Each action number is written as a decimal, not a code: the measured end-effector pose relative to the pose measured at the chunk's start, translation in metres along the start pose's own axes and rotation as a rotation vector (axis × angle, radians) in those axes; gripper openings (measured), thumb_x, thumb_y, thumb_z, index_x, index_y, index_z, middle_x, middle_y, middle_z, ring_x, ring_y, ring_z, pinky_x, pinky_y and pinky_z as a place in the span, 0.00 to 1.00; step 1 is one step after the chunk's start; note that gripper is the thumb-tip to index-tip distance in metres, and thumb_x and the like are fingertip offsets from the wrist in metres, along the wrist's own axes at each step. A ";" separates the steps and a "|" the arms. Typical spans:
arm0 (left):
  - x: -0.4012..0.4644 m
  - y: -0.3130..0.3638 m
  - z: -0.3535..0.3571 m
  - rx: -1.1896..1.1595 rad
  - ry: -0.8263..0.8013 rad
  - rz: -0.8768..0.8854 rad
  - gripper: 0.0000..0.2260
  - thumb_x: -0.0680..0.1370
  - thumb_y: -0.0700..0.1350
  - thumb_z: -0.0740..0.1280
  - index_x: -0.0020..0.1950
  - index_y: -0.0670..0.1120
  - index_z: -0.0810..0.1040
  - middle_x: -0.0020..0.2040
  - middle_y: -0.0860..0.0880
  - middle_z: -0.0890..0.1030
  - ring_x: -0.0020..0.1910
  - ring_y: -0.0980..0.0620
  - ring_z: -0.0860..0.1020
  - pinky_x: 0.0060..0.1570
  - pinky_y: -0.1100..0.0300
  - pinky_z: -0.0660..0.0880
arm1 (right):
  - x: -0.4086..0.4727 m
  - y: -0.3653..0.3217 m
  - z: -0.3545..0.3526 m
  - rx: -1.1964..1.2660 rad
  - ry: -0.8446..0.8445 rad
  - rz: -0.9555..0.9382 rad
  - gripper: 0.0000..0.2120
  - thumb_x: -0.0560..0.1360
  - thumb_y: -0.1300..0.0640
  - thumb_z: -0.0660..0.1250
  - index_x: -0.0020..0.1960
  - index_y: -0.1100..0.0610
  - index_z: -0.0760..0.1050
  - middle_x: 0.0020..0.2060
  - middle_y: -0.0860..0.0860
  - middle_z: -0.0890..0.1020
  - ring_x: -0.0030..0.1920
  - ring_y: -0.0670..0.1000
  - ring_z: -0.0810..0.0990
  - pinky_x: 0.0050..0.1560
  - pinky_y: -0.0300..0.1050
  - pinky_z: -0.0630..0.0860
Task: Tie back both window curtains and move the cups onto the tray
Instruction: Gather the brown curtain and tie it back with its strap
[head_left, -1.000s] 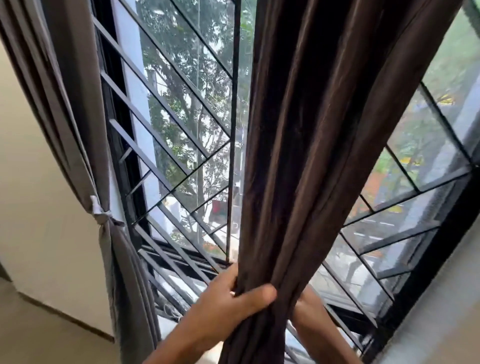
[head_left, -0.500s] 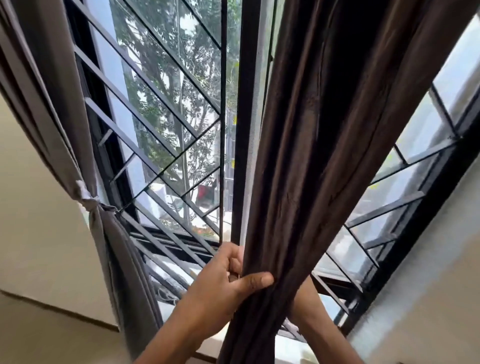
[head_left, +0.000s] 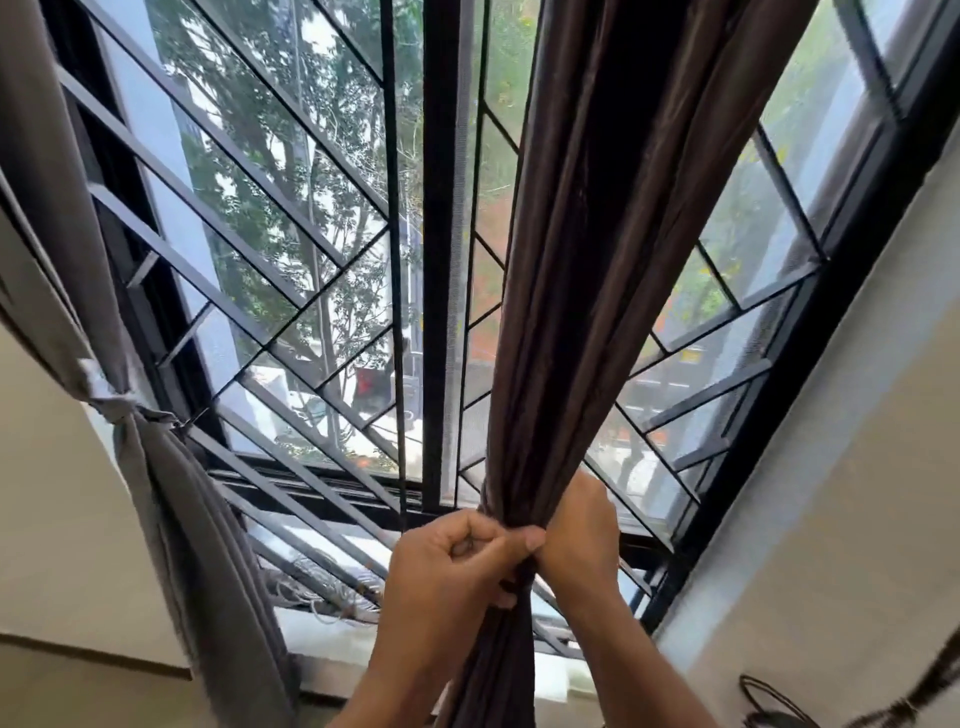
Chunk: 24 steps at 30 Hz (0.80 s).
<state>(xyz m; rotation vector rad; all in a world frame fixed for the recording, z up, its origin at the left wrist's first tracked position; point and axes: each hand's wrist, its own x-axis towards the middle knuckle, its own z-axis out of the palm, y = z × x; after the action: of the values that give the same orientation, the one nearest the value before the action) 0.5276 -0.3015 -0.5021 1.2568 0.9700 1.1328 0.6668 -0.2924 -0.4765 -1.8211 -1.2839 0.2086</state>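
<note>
The dark brown right curtain (head_left: 587, 260) hangs bunched in front of the window. My left hand (head_left: 457, 566) is closed around its gathered folds from the left, thumb pressed across the front. My right hand (head_left: 582, 540) grips the same bunch from the right, directly beside the left hand. The grey left curtain (head_left: 171, 493) hangs at the left, cinched by a pale tie (head_left: 111, 400) fixed toward the window frame. No cups or tray are in view.
A black metal window grille (head_left: 311, 270) with diagonal bars spans the window, with trees and a street beyond. A white sill (head_left: 332, 639) runs below. Beige wall stands at right, with a dark cable (head_left: 769, 701) in the bottom right corner.
My left hand has closed tighter and the right hand has come forward beside it, squeezing the brown curtain into a narrower bunch. The view has shifted, bringing both hands nearer the centre.
</note>
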 end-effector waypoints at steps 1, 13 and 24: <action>0.003 -0.002 0.003 0.008 0.040 0.011 0.13 0.69 0.55 0.84 0.40 0.47 0.89 0.33 0.46 0.88 0.31 0.54 0.84 0.33 0.59 0.82 | 0.000 0.000 -0.003 -0.041 -0.008 -0.031 0.04 0.66 0.47 0.66 0.37 0.39 0.73 0.24 0.49 0.73 0.25 0.47 0.70 0.26 0.46 0.68; 0.025 -0.015 0.034 -0.107 -0.035 -0.008 0.09 0.74 0.49 0.79 0.53 0.53 0.91 0.40 0.51 0.90 0.38 0.55 0.85 0.43 0.54 0.84 | -0.038 0.010 -0.057 -0.421 -0.106 -0.540 0.09 0.68 0.60 0.67 0.39 0.47 0.83 0.34 0.45 0.84 0.34 0.49 0.84 0.35 0.44 0.79; 0.066 0.026 0.040 0.193 -0.256 0.034 0.51 0.74 0.44 0.84 0.88 0.56 0.56 0.44 0.40 0.85 0.41 0.51 0.83 0.53 0.52 0.79 | 0.082 0.051 -0.039 0.720 -0.085 0.003 0.06 0.76 0.54 0.69 0.51 0.53 0.82 0.40 0.47 0.86 0.44 0.50 0.82 0.50 0.53 0.84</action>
<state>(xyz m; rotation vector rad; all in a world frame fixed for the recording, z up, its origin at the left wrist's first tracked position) 0.5774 -0.2463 -0.4697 1.5372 0.8824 0.8923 0.7608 -0.2508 -0.4627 -1.2022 -1.0699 0.6629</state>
